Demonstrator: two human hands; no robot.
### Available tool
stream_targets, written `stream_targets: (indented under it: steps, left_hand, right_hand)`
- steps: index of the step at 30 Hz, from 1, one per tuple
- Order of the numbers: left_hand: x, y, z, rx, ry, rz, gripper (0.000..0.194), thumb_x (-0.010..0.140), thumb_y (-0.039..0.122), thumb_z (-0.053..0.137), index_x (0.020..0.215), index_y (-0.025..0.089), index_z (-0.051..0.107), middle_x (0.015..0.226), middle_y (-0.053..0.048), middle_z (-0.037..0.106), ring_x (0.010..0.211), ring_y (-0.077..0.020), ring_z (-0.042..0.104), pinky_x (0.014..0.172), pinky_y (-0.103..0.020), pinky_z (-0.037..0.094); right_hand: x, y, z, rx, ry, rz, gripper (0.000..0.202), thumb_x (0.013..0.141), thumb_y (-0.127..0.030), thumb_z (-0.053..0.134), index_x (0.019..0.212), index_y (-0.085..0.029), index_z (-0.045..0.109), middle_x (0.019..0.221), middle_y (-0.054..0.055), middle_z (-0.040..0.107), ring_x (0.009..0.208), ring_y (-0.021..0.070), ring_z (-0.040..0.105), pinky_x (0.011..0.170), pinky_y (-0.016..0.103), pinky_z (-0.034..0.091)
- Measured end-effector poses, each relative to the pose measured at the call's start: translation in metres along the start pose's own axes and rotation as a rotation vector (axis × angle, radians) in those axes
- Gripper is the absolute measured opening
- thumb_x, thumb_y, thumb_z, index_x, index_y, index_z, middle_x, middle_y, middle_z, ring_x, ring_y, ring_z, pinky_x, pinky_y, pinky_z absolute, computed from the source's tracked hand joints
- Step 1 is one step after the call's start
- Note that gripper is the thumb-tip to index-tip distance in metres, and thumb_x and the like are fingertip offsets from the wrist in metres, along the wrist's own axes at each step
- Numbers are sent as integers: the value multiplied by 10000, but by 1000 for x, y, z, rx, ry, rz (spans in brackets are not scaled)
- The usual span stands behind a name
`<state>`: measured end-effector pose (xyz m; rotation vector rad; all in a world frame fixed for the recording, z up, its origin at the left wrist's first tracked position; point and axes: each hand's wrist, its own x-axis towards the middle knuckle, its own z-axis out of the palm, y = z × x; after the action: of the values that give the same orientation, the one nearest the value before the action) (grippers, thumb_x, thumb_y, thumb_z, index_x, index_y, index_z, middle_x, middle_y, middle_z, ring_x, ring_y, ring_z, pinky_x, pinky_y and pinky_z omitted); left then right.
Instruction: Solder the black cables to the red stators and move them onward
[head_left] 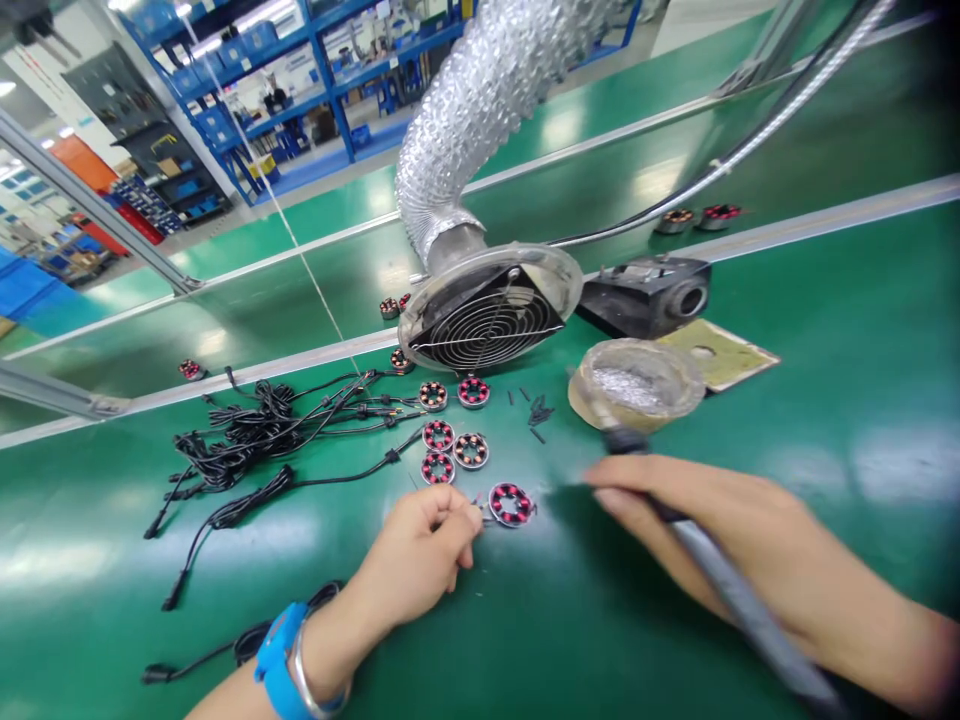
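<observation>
My left hand [424,540] is closed in a pinch on thin wire ends beside a round stator with red coils [510,505], which lies on the green bench. A black cable [251,640] passes behind my left wrist; whether it reaches the pinched fingers is hidden. My right hand [757,540] is wrapped round a soldering iron [724,575], blurred by motion. The iron's front end is over the near rim of a round dish [577,390] with silvery, shiny material inside. Just beyond my left hand lie more stators [438,467].
A bundle of black cables [262,430] lies at the left. A fume extractor hood [491,320] on a silver duct [457,140] hangs over the back. Short black tube pieces [538,410], a black iron stand [649,295] and a yellowish sponge [724,355] lie around the dish.
</observation>
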<state>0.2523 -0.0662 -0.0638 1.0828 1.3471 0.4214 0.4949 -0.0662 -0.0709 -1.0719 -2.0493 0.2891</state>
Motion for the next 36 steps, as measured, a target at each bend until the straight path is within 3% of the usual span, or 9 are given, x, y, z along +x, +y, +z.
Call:
stream_targets:
  steps: [2,5,10,15,22,28,32,34,36]
  left_hand:
    - [1,0,0,-73,6,-17,385,761,574,559,726,196,494,547,46,545,352,-67,415,330,-179,285]
    - [1,0,-2,-111,17,-28,385,717,564,590,704,193,488,560,27,569,353,-80,451,320,-186,313]
    - [-5,1,-3,64,21,28,231,721,377,621,683,157,561,555,41,509,434,-62,377,412,-188,281]
    - [-10,0,-1,156,17,83,259,824,379,579,702,149,582,599,40,444,555,-91,358,505,-214,281]
    - [-13,-1,2,170,6,64,264,854,386,566,773,143,627,565,62,380,523,-88,296,481,-224,202]
    - [-18,-5,5,298,26,149,263,893,353,526,761,151,629,566,63,356,524,-88,269,474,-219,206]
    - [-30,-7,10,466,143,319,255,906,315,518,727,165,621,584,30,489,546,-103,419,529,-218,321]
    - [-37,-9,13,501,112,396,213,902,267,495,788,166,644,650,-5,597,591,-126,534,581,-225,399]
    - [-42,-11,15,501,12,416,216,881,214,468,966,156,658,763,-45,686,647,-156,627,623,-236,465]
  right_hand:
    - [14,-11,14,25,-124,-124,100,903,-196,544,989,-228,582,765,27,647,657,171,608,579,269,497]
    - [26,-17,33,36,-261,-172,206,796,-136,553,990,-198,579,794,45,598,736,201,550,630,295,476]
    - [17,-12,43,119,-269,-154,278,750,-66,505,996,-188,547,770,29,535,706,190,503,585,269,418]
    - [9,-18,35,231,-325,-110,302,765,-70,529,1036,-203,515,792,17,552,725,186,507,622,279,424]
    - [9,-22,45,434,-268,-56,309,806,-24,489,1046,-219,500,807,4,572,760,172,498,658,266,414]
    - [5,-23,51,454,-206,-59,237,885,-37,470,1028,-221,514,809,0,599,733,153,476,640,243,381]
    - [4,-30,52,449,-176,-45,230,884,-19,440,963,-226,502,778,-6,599,709,154,477,618,240,374]
    - [4,-32,54,410,-162,-25,238,880,-14,412,948,-228,493,749,-5,584,692,160,477,597,240,376]
    - [4,-34,56,377,-148,-13,255,892,-15,382,981,-232,484,746,-3,584,685,162,490,580,237,387]
